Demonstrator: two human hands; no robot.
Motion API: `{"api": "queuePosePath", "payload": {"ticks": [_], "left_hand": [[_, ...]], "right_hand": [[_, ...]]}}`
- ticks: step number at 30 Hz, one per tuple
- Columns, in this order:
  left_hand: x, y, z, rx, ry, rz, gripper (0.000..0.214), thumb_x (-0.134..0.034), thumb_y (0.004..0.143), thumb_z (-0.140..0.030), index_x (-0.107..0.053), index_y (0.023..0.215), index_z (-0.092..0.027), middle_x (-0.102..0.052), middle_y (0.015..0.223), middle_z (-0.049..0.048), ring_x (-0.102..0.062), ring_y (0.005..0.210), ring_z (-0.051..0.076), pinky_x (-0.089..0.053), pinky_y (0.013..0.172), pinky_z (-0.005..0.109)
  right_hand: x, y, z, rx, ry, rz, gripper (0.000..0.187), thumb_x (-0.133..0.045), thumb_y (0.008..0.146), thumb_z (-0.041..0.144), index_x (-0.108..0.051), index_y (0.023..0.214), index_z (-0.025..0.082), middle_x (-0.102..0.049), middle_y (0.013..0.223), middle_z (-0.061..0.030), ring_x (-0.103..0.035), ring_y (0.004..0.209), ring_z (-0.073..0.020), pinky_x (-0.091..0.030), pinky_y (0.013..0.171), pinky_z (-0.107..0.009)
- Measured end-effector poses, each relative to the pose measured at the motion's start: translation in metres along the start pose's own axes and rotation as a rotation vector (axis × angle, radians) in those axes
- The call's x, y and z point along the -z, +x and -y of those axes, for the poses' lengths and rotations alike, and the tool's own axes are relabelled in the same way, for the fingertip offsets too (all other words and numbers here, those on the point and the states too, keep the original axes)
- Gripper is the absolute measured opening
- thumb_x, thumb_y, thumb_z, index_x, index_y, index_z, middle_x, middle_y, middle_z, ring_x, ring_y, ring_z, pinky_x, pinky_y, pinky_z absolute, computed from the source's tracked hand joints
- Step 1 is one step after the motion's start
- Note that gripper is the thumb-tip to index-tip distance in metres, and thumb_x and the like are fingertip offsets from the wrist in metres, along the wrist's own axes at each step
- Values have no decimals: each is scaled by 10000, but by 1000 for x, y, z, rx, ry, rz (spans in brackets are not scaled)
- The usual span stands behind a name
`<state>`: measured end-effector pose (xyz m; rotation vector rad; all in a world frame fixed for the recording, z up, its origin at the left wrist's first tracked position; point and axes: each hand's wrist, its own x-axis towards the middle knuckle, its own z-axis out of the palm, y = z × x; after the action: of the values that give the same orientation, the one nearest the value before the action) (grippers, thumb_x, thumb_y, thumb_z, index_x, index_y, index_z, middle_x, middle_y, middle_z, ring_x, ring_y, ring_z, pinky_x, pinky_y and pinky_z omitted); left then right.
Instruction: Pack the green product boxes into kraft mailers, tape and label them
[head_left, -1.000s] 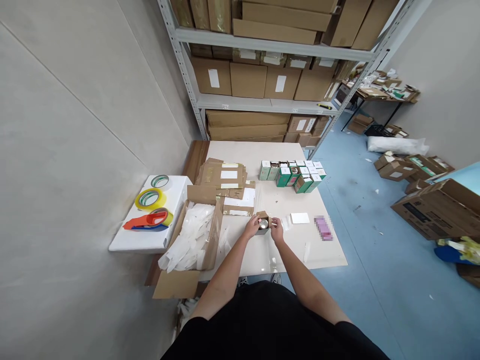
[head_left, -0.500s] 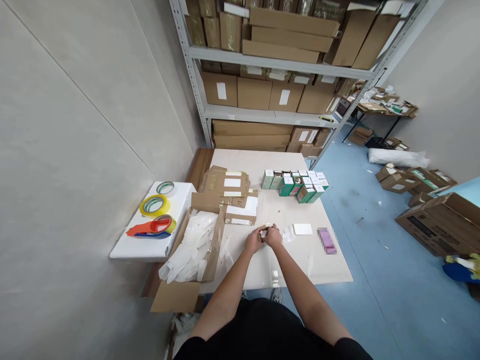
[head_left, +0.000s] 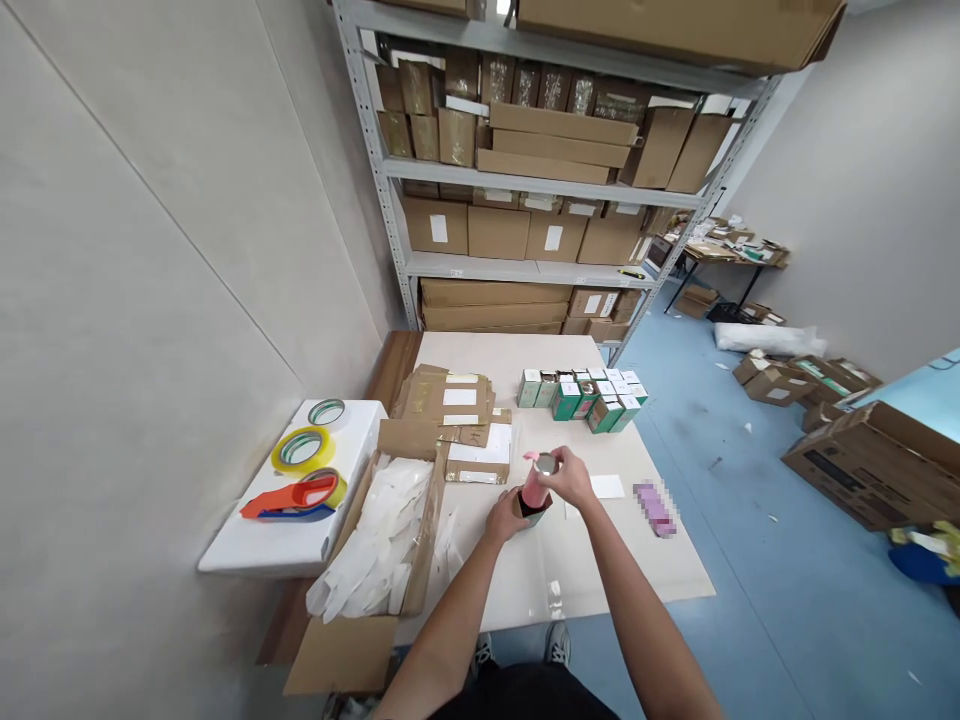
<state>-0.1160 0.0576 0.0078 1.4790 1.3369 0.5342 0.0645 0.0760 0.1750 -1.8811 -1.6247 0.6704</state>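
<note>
A small open box (head_left: 532, 514) stands over the table in front of me, and my left hand (head_left: 505, 517) is closed around its left side. My right hand (head_left: 571, 480) grips the top of a pink cylindrical container (head_left: 534, 489) by its round silvery end (head_left: 547, 464). The container's lower part sits inside the box and its upper part stands out, tilted. A small pink piece shows beside the silvery end; its kind is too small to tell. To the right of my right hand lies a flat white card or box (head_left: 607, 487).
Green-and-white boxes (head_left: 589, 397) stand grouped at the back right. Flattened cardboard (head_left: 450, 396) and an open carton (head_left: 431, 530) of white wrapping lie left. Tape rolls (head_left: 303, 450) and an orange tape dispenser (head_left: 289, 497) rest on a white block. A purple item (head_left: 655, 509) lies right.
My right hand has risen and now draws the pink container partly out of the box. My left hand stays on the box. The camera view has tilted upward.
</note>
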Motion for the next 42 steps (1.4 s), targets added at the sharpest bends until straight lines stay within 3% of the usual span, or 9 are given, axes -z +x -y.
{"api": "queuePosePath", "payload": {"ticks": [6, 9, 15, 18, 22, 28, 32, 38, 42], "left_hand": [[8, -3, -13, 90, 59, -26, 1260, -977, 413, -296, -434, 1550, -278, -161, 1722, 206, -413, 1458, 484, -370, 1141, 570], [40, -8, -38, 93, 28, -50, 1401, -990, 298, -205, -403, 1571, -213, -230, 1697, 236, -285, 1529, 478, -304, 1193, 563], [123, -38, -153, -242, -346, -474, 554, -741, 857, -420, -636, 1355, -201, -661, 1332, 156, -622, 1231, 273, -489, 1039, 418], [128, -60, -223, -535, -316, -435, 857, -809, 813, -423, -419, 1566, -297, -601, 1400, 122, -636, 1141, 223, -516, 967, 364], [100, -77, -277, -599, -196, -416, 1254, -944, 656, -355, -187, 1656, -359, -579, 1420, 109, -641, 1055, 207, -530, 929, 355], [93, -76, -282, -593, -410, -467, 1376, -954, 643, -366, -41, 1672, -340, -599, 1382, 131, -659, 1088, 224, -538, 944, 352], [98, -79, -280, -581, -626, -328, 1330, -888, 740, -437, 59, 1667, -320, -653, 1296, 113, -663, 1128, 235, -517, 1020, 415], [85, -87, -295, -497, -534, -303, 1248, -893, 748, -394, -58, 1674, -331, -633, 1292, 99, -654, 1159, 239, -514, 1037, 416], [79, -88, -304, -490, -536, -318, 1330, -919, 713, -342, 1, 1673, -317, -682, 1158, 71, -689, 1047, 224, -542, 990, 425]], "right_hand": [[75, 16, 71, 275, 327, -159, 437, -740, 679, 379, -682, 1073, 200, -730, 973, -46, -651, 834, -203, -538, 811, -351], [94, 15, 93, 314, 466, -118, 486, -784, 659, 365, -699, 1106, 194, -735, 1031, -60, -664, 901, -216, -544, 848, -362], [109, 14, 107, 312, 805, -23, 492, -830, 659, 414, -723, 1090, 203, -743, 1085, -78, -677, 973, -241, -550, 869, -382], [109, 14, 111, 265, 836, -76, 468, -838, 658, 448, -740, 1039, 195, -749, 1048, -81, -669, 950, -245, -547, 885, -399], [106, 8, 114, 201, 841, -115, 611, -869, 633, 485, -730, 1143, 178, -745, 1058, -95, -663, 965, -257, -546, 921, -425], [110, -10, 81, 264, 971, 203, 981, -872, 682, 431, -435, 1551, 302, -683, 1286, -89, -612, 1229, -261, -505, 1038, -441], [106, -25, 56, 319, 988, 535, 1094, -881, 662, 374, -321, 1602, 339, -714, 1210, -69, -690, 1064, -241, -558, 948, -436], [96, -38, 50, 337, 847, 191, 1157, -934, 596, 400, -343, 1585, 302, -702, 1102, -52, -684, 964, -243, -577, 898, -436], [102, -44, 41, 385, 899, 303, 1184, -900, 672, 417, -215, 1635, 335, -677, 1250, -78, -672, 1098, -255, -540, 993, -462]]}}
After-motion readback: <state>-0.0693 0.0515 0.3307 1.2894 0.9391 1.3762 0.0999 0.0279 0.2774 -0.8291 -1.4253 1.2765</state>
